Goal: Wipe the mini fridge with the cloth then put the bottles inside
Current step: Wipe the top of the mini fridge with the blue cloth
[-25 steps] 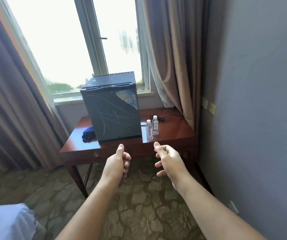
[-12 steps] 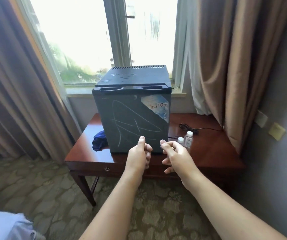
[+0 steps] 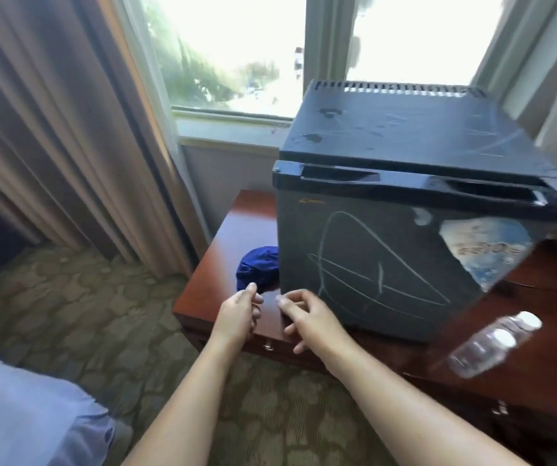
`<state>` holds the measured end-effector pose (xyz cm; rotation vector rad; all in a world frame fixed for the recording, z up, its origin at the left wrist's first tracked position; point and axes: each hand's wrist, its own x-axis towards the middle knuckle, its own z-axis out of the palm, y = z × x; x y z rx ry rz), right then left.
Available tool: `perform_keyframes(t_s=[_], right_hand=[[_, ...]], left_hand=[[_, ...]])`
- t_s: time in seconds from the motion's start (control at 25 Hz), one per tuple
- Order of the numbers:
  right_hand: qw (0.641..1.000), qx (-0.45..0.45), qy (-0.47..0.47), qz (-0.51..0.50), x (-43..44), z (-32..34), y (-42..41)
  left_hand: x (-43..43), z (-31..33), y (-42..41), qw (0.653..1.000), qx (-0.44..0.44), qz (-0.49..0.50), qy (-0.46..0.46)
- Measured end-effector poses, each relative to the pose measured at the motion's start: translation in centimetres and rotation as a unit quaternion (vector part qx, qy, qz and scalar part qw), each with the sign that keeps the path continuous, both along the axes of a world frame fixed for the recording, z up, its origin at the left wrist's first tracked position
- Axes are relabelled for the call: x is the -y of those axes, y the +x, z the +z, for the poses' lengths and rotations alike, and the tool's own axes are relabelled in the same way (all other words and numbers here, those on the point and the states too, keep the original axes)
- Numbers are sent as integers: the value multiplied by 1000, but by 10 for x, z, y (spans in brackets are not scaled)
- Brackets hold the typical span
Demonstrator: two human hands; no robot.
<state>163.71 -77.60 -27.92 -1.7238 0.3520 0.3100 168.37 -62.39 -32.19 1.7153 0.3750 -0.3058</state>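
Note:
A black mini fridge (image 3: 388,257) stands shut on a red-brown wooden table (image 3: 216,264), with white scribbles on its door and smudges on its top. A crumpled blue cloth (image 3: 256,269) lies on the table just left of the fridge. Two clear water bottles (image 3: 492,344) with white caps stand at the fridge's right front corner. My left hand (image 3: 240,314), fingers curled and holding nothing, hovers just in front of the cloth. Beside it, my right hand (image 3: 307,317) has loosely bent fingers before the fridge door's lower left corner, also holding nothing.
Brown curtains (image 3: 68,129) hang at the left and right of a bright window (image 3: 236,52) behind the table. A black cable (image 3: 539,284) lies on the table right of the fridge. Patterned carpet (image 3: 102,331) covers the floor, and a pale blue bed corner (image 3: 24,415) sits lower left.
I have come closer to the table and turned left, so the fridge looks larger. Both hands moved forward and left, toward the blue cloth. Nothing was picked up.

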Motion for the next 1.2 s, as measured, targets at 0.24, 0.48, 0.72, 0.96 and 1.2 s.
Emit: perform_keyframes(t_s=[0.24, 0.48, 0.72, 0.96, 1.2], right_hand=[[997, -43, 5, 71, -64, -69, 113], [997, -73, -4, 31, -83, -100, 196], [975, -192, -86, -78, -79, -153, 206], [950, -229, -70, -199, -98, -178, 216], [960, -182, -123, -176, -117, -125, 231]], left_hand=[[-61, -50, 77, 992, 2, -51, 119], [-69, -79, 167, 960, -31, -168, 219], [-27, -123, 247, 852, 56, -393, 343], [-26, -182, 283, 727, 140, -504, 446], [-71, -152, 328, 898, 69, -366, 234]])
